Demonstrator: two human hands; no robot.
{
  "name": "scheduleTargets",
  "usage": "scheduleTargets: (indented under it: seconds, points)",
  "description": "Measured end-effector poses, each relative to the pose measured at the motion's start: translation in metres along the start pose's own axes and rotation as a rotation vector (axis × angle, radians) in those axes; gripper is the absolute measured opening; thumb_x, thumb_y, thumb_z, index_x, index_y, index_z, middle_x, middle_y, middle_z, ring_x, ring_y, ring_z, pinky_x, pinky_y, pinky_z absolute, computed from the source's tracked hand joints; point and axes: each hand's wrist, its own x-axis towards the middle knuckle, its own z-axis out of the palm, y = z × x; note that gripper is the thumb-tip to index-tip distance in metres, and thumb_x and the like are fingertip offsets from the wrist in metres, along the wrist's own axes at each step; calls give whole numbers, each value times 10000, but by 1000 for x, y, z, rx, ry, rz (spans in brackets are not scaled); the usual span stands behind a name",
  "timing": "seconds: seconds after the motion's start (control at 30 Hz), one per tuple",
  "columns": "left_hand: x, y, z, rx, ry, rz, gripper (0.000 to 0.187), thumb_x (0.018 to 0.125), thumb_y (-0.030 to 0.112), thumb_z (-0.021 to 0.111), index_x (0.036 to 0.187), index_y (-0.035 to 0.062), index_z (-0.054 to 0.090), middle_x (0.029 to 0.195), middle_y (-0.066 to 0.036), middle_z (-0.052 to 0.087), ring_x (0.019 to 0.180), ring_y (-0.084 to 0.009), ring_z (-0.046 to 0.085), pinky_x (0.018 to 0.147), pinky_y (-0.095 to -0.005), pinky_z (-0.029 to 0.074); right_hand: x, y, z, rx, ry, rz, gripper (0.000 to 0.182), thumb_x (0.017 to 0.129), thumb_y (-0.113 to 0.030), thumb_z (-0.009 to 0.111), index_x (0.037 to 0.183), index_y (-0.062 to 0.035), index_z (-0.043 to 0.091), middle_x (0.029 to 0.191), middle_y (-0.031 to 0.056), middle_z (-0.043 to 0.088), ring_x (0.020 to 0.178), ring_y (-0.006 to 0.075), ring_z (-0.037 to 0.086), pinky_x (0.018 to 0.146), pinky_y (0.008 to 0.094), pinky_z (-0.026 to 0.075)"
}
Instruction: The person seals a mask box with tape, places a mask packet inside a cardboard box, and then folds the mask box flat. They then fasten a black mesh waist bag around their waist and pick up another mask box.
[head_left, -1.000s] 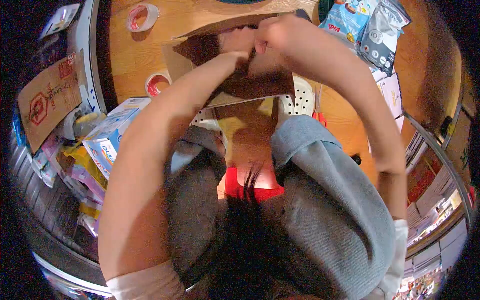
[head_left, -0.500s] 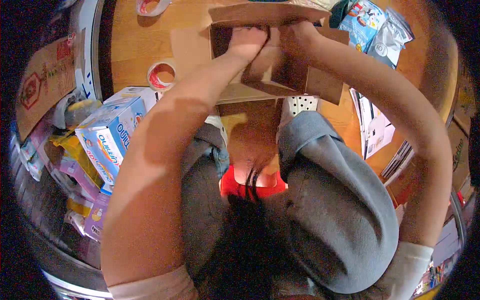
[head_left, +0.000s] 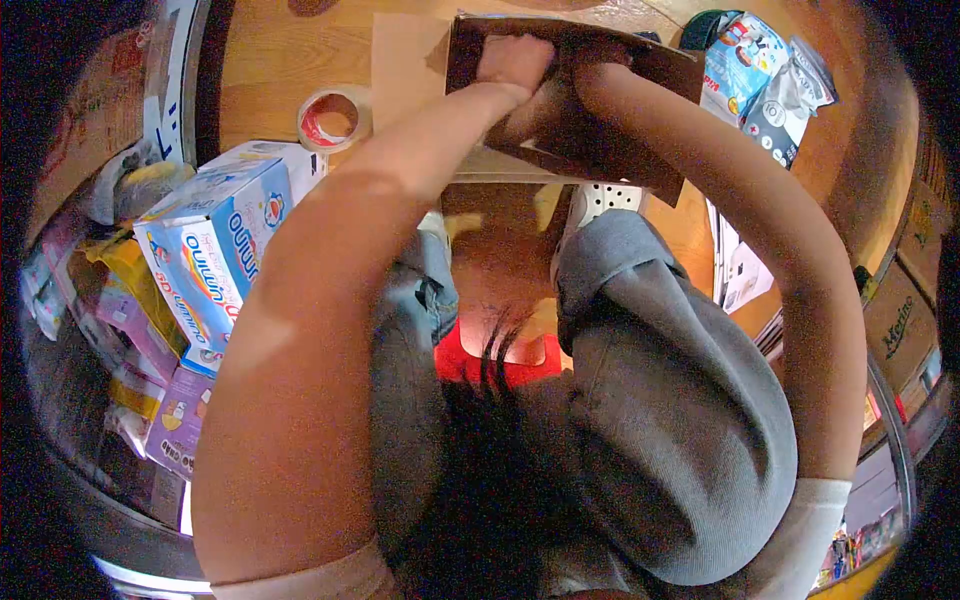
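Note:
An open cardboard box (head_left: pixel 590 168) sits on the wooden floor in front of my feet, turned slightly, its inside dark with shadow. My left hand (head_left: pixel 517 62) is inside its left part, knuckles toward the far wall and fingers curled down like a fist. Whatever those fingers touch is hidden. Deeper in shade, my right hand (head_left: pixel 606 76) reaches into the right part of the box; its fingers cannot be made out. One flap (head_left: pixel 408 75) spreads out flat at the box's left side.
A roll of tape (head_left: pixel 333 119) lies left of the box. Blue-and-white printed cartons (head_left: pixel 205 255) stand further left. Shiny pouches (head_left: pixel 785 105) lie at the far right, with papers (head_left: pixel 740 265) below them. A white shoe with holes (head_left: pixel 605 198) is close to the box's near edge.
The box has turned and tipped, so its far wall shows and the far flap is out of sight. Both hands moved with it, slightly to the right.

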Motion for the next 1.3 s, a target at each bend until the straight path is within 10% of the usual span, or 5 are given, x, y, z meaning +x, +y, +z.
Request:
scheduleTargets:
  seconds: [0.9, 1.0, 1.1, 1.3]
  points:
    - [-42, 1, -3, -218, -139, 23, 340, 751, 376, 538, 879, 72, 619, 885, -161, 617, 856, -314, 593, 762, -420, 473, 5, -3, 27, 241, 444, 159, 362, 897, -292, 348, 1132, -58, 492, 1156, 164, 496, 1042, 271, 489, 884, 389, 387]
    - [-24, -10, 53, -347, 463, 148, 425, 730, 396, 555, 1030, 95, 550, 954, -162, 599, 897, -313, 576, 787, -420, 460, 14, 1, 40, 397, 465, 112, 371, 904, -297, 338, 1144, -53, 481, 1176, 163, 485, 1061, 269, 479, 905, 387, 377]
    - [-23, -10, 42, -435, 128, 93, 549, 710, 377, 588, 1149, 71, 464, 1113, -204, 513, 1046, -349, 484, 899, -434, 384, 32, 9, 87, 634, 432, 74, 402, 896, -348, 355, 1142, -51, 472, 1159, 165, 494, 1022, 257, 492, 895, 377, 384]
    - [-28, -5, 35, -643, 375, 228, 384, 704, 272, 589, 1035, 90, 519, 957, -157, 596, 915, -342, 552, 803, -406, 445, 30, 23, 131, 1590, 165, -51, 371, 843, -261, 510, 1179, -104, 482, 1236, 83, 464, 1133, 187, 428, 985, 332, 327]
